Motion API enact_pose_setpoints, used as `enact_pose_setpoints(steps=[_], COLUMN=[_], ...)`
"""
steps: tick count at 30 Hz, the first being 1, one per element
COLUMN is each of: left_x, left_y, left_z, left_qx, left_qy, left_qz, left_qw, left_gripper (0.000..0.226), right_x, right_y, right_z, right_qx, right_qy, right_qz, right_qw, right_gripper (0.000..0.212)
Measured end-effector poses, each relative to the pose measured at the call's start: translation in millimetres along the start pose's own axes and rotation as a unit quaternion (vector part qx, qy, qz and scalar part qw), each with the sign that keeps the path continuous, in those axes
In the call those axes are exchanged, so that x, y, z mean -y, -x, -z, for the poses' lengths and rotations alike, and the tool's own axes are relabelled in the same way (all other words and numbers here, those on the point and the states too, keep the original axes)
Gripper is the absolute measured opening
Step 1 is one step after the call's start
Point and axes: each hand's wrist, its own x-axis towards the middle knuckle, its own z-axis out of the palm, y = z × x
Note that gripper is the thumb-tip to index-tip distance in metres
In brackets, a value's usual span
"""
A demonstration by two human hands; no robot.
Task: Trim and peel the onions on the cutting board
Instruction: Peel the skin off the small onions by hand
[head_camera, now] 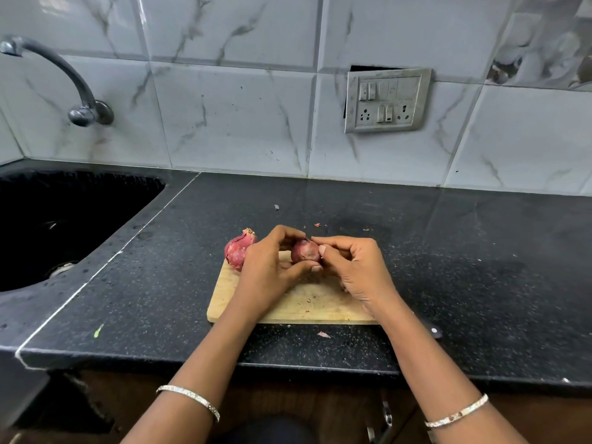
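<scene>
A small red onion [305, 250] is held just above the wooden cutting board [298, 307]. My left hand [270, 272] grips it from the left, fingers curled over its top and thumb under it. My right hand [354, 269] pinches at the onion's right side with thumb and fingertips. A second red onion [236, 249], still in its papery skin, lies on the board's far left corner, just left of my left hand.
The board lies on a black speckled counter [448, 251]. A black sink [57, 225] with a tap [64, 78] is at the left. A dark knife handle [434, 331] shows behind my right forearm. Skin scraps [323, 334] lie about. A switch panel [386, 100] hangs on the tiled wall.
</scene>
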Motion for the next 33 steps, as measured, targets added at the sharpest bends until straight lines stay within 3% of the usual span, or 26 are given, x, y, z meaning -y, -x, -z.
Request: enact_pose_setpoints(steps=[6,26,33], left_x=[-0.5,1.7,7.6], left_y=[0.8,-0.3,-1.1], left_z=[1.6,-0.6,-3.1], left_qx=[0.001,0.011,0.027], left_qy=[-0.008,0.025,-0.001], left_qz=[-0.015,0.005,0.002], left_qw=[1.000,1.000,1.000], left_gripper=[0.050,0.047,0.048], right_x=[1.1,1.3,-1.4], right_y=[3.8,3.2,1.6], right_z=[-1.7,-3.6,-3.0], right_qx=[-0.039,-0.068,-0.072], right_qy=[0.105,0.186,0.247], right_qz=[0.088,0.187,0.256], right_qw=[0.990,0.962,0.932], right_gripper=[0.014,0.014,0.006])
